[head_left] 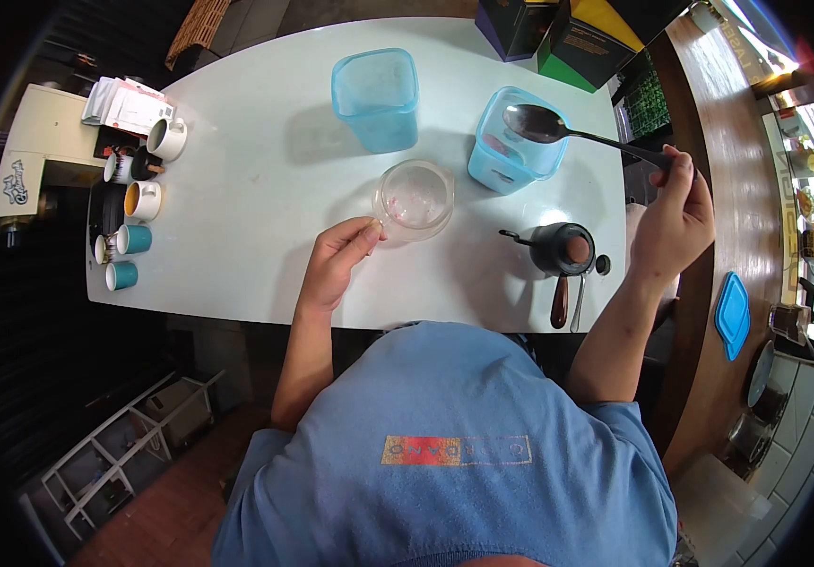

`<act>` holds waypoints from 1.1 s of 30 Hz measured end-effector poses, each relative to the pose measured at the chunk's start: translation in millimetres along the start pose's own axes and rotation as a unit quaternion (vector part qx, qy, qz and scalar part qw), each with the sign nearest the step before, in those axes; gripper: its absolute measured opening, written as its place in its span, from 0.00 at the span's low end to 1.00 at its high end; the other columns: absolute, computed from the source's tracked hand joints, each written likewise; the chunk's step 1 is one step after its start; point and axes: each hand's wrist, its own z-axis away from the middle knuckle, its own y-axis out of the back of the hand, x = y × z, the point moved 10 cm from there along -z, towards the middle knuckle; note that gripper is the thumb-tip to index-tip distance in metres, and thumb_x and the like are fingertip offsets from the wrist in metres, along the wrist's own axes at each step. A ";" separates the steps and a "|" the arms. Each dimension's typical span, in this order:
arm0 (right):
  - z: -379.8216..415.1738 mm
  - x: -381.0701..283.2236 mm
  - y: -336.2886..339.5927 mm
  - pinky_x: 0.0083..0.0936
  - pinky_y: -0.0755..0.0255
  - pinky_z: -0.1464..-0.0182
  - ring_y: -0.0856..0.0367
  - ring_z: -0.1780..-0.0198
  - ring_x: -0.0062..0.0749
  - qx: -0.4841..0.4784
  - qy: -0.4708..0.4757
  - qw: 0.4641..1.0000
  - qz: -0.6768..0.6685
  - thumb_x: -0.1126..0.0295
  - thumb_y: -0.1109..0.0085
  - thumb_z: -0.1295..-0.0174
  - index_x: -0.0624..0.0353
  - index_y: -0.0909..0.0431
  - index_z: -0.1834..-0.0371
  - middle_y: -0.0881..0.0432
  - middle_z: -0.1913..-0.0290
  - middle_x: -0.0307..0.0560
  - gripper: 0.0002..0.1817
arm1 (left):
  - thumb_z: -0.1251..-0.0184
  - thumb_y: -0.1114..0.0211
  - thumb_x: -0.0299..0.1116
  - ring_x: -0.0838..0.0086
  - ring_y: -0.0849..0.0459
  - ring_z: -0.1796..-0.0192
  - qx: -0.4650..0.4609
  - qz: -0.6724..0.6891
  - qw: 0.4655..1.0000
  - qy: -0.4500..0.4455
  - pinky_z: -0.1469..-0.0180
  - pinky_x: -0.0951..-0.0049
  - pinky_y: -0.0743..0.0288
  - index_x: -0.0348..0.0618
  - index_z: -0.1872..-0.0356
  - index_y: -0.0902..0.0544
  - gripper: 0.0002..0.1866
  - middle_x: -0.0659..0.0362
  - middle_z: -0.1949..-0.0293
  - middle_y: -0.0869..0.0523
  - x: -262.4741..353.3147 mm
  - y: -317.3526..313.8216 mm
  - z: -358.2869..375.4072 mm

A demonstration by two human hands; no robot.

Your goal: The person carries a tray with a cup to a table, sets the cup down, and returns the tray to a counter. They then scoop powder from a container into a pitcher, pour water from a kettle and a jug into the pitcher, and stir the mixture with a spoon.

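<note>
My left hand (pixel 343 257) pinches the near-left edge of a small clear glass cup (pixel 415 200), with a few pinkish bits inside it. In my right hand (pixel 676 217) is the handle of a dark metal spoon (pixel 536 123). Its bowl hovers over the mouth of a blue translucent container (pixel 511 170), where something small and reddish shows through. Farther back, to the left of that one, stands another blue translucent container (pixel 376 99). Below my right hand a dark pot-like device (pixel 561 248) with a brown knob and wooden handle rests near the table's front edge.
Several cups, including a white mug (pixel 167 139) and a teal cup (pixel 121 276), line the left end of the white table (pixel 256 189). Dark boxes (pixel 591 42) stand at the back right. A blue lid (pixel 733 316) lies on the wooden counter (pixel 695 397) at right.
</note>
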 end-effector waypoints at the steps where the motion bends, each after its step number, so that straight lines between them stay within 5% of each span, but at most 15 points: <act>1: -0.9 0.5 2.4 0.11 0.36 0.70 0.28 0.73 0.13 0.001 -0.008 1.000 -0.006 0.67 0.47 0.33 0.67 0.18 0.62 0.22 0.77 0.36 0.13 | 0.35 0.38 0.33 0.85 0.31 0.68 -0.003 0.001 1.000 0.002 0.63 0.83 0.36 0.37 0.61 0.17 0.10 0.66 0.68 0.18 -0.8 -1.7 -0.7; 6: 6.6 14.1 -28.7 0.14 0.32 0.69 0.24 0.73 0.14 -0.064 0.057 0.995 0.053 0.67 0.46 0.34 0.64 0.17 0.61 0.20 0.77 0.38 0.11 | 0.34 0.39 0.33 0.86 0.32 0.69 -0.002 0.003 1.000 0.014 0.65 0.83 0.38 0.37 0.63 0.16 0.09 0.67 0.71 0.19 -4.3 -7.4 -2.9; 11: 31.8 17.8 -71.2 0.29 0.29 0.69 0.21 0.75 0.39 -0.130 0.108 0.974 0.154 0.69 0.45 0.39 0.64 0.19 0.68 0.20 0.77 0.51 0.09 | 0.33 0.40 0.35 0.87 0.37 0.73 0.014 -0.013 1.000 0.012 0.69 0.84 0.44 0.37 0.66 0.17 0.10 0.70 0.77 0.27 -5.4 -3.0 -1.8; 15: 40.0 11.8 -83.5 0.33 0.29 0.66 0.20 0.71 0.42 -0.163 0.131 0.957 0.203 0.69 0.45 0.38 0.65 0.20 0.69 0.19 0.76 0.51 0.10 | 0.33 0.40 0.35 0.87 0.38 0.74 0.021 -0.017 1.000 0.008 0.70 0.84 0.45 0.37 0.66 0.17 0.10 0.70 0.78 0.29 -5.2 3.7 2.6; 25: 37.4 19.6 -85.0 0.32 0.30 0.67 0.22 0.74 0.42 -0.176 0.086 0.965 0.177 0.68 0.46 0.37 0.66 0.20 0.69 0.21 0.77 0.52 0.11 | 0.33 0.40 0.35 0.88 0.38 0.74 0.039 -0.017 0.999 0.014 0.72 0.84 0.46 0.36 0.65 0.17 0.11 0.71 0.78 0.29 -8.8 9.5 6.4; 33: 26.7 28.0 -56.1 0.19 0.30 0.69 0.22 0.77 0.22 -0.103 0.008 0.986 0.133 0.66 0.47 0.36 0.67 0.19 0.65 0.20 0.80 0.47 0.13 | 0.33 0.40 0.35 0.88 0.38 0.74 0.032 -0.013 0.999 0.011 0.72 0.84 0.46 0.37 0.65 0.17 0.11 0.71 0.78 0.29 -8.3 5.2 4.0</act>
